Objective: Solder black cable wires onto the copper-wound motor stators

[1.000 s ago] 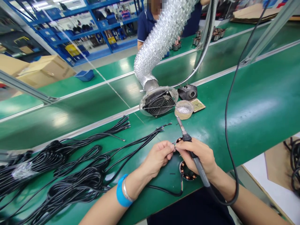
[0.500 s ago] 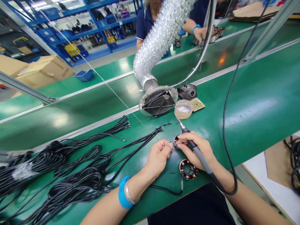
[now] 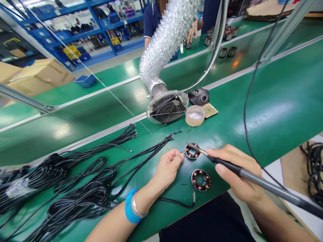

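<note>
My right hand point(image 3: 243, 190) grips a soldering iron point(image 3: 254, 176) by its dark handle. The iron's tip points left and lies over the top of a small ring-shaped motor stator point(image 3: 187, 155) with copper windings; I cannot tell if it touches. At that stator's left edge, my left hand point(image 3: 168, 166) is closed in a pinch on a thin wire, whose far end is hard to make out. A second copper-wound stator point(image 3: 193, 175) lies nearer me, with a black cable point(image 3: 176, 203) running from it to the left.
Bundles of black cable point(image 3: 80, 195) cover the left of the green bench. Behind the stators stand a fume extractor fan point(image 3: 168, 111) on a foil duct point(image 3: 152, 64), a round tub point(image 3: 195, 119) and a dark iron holder point(image 3: 199, 97). Across the bench a person handles parts.
My right hand has drawn back to the right, off the stator, and the soldering iron has swung down so its tip is over that stator. My left hand keeps its pinch.
</note>
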Action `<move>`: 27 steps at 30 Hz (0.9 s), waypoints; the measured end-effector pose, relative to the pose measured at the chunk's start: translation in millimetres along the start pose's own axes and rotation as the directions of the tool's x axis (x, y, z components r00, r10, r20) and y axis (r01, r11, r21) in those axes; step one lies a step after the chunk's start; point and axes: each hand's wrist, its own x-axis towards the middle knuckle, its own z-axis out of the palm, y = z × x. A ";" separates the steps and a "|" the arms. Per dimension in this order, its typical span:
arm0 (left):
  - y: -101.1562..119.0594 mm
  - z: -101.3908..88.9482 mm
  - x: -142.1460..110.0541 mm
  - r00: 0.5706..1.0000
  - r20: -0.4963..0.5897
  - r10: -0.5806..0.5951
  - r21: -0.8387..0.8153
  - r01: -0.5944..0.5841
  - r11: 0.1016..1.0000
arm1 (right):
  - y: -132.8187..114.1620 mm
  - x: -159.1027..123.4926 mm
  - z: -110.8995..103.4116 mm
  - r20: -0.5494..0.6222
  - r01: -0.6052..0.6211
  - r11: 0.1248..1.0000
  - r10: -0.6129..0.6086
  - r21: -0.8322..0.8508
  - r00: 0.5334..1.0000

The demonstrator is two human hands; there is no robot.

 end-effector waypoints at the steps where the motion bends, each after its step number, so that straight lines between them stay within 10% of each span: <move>1: -0.6 -0.1 0.0 1.000 0.000 -0.002 0.001 0.002 1.000 | -2.2 -0.5 -2.2 -0.012 -0.014 1.000 0.014 0.008 1.000; 27: -2.3 -0.1 -0.8 0.997 -0.006 0.074 0.108 -0.073 0.992 | -10.8 2.5 4.3 0.001 0.000 1.000 0.000 -0.019 1.000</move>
